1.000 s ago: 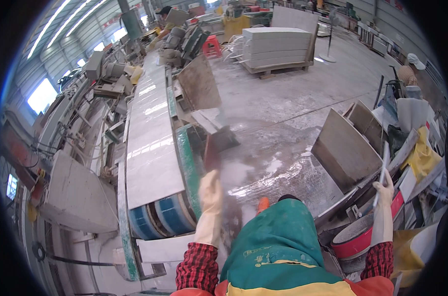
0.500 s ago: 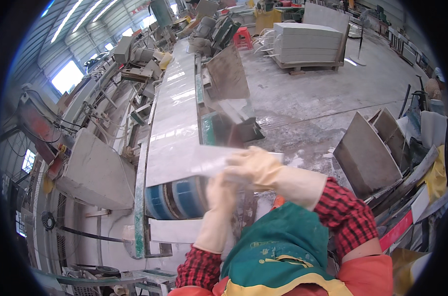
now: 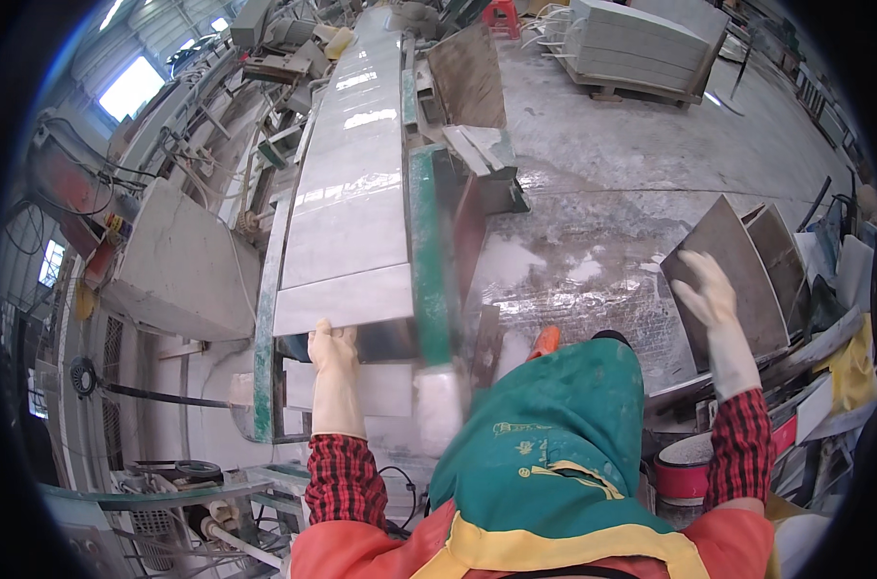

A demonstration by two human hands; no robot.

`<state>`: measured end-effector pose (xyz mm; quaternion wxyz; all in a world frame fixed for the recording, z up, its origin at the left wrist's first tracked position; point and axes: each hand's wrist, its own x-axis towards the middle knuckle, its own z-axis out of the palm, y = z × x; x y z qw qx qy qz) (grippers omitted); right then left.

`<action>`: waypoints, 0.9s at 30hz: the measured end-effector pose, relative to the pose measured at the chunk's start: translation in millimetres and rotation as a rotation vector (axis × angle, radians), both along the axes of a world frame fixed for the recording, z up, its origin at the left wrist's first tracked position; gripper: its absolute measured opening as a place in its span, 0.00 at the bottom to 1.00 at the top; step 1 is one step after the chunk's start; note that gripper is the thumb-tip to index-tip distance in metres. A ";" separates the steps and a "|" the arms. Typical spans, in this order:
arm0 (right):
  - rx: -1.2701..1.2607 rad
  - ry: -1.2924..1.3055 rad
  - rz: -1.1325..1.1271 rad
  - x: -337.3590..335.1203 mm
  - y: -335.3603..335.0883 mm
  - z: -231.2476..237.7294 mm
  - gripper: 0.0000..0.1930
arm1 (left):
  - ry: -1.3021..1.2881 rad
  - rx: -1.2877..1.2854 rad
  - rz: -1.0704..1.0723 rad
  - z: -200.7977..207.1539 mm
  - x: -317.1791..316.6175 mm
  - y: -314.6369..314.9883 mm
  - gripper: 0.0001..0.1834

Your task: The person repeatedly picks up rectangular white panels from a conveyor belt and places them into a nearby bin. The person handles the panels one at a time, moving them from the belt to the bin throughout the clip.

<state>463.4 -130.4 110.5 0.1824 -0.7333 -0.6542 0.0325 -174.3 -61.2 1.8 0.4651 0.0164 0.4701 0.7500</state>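
My left hand (image 3: 334, 359), in a cream rubber glove, is at the near edge of a white stone slab strip (image 3: 347, 297). Its fingers are bent against that edge; any fingers underneath are hidden. The strip lies flat on the conveyor, close behind a larger white slab (image 3: 353, 227) with a thin seam between them. Out to the right, my right hand (image 3: 706, 288), gloved alike, is raised with fingers spread and nothing in it. Behind it stands a brown-grey board (image 3: 733, 289), and I cannot tell whether the two touch.
A green rail (image 3: 425, 261) runs along the conveyor's right side. Boards and scrap crowd the right, with a red bucket (image 3: 682, 471) near my right arm. Stacked white slabs (image 3: 641, 43) sit on a pallet farther off. A large pale panel (image 3: 182, 265) stands left.
The white strip, earlier held up in both hands over the conveyor's end, now lies on it. My right hand has let go and swung right; my left has moved left to the strip's near edge.
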 end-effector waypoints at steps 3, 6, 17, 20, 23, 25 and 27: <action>0.054 0.214 -0.240 97.4 -68.3 -35.3 0.27 | 0.009 -0.022 0.014 -12.1 -2.9 5.1 0.19; 0.095 0.225 -0.420 158.8 -142.3 -54.1 0.26 | 0.005 -0.041 0.034 -15.0 -2.6 9.1 0.20; 0.088 0.324 -0.661 189.2 -247.3 -121.1 0.26 | -0.014 -0.103 0.002 -38.9 -28.1 29.7 0.19; 0.118 0.418 -0.608 196.6 -243.6 -134.3 0.26 | -0.033 -0.145 0.001 -41.9 -26.3 33.5 0.17; 0.111 0.442 -0.584 183.1 -231.0 -135.7 0.24 | 0.023 -0.083 -0.065 -12.0 -8.0 24.9 0.14; 0.091 0.442 -0.567 173.8 -224.1 -132.0 0.24 | 0.142 -0.216 -0.154 -13.2 -21.3 22.9 0.12; 0.075 0.439 -0.557 164.7 -218.5 -127.0 0.24 | 0.116 -0.239 -0.182 -25.5 -41.1 24.9 0.11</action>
